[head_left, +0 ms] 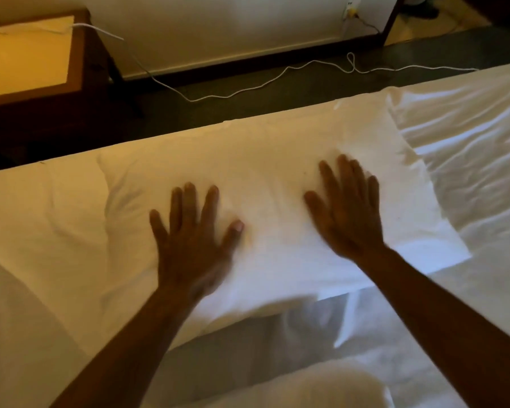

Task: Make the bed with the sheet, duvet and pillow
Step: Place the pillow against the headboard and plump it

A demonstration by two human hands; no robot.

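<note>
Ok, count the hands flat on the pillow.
2: the left hand toward the pillow's left half, the right hand toward its right half. Both lie open, fingers spread.

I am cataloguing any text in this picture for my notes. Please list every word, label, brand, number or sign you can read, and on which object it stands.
None: no readable text anywhere in the head view.
The pillow, under the left hand and right hand, is plain white.
The sheet shows no label.
The wall outlet is too small and blurred to show any marking.
</note>
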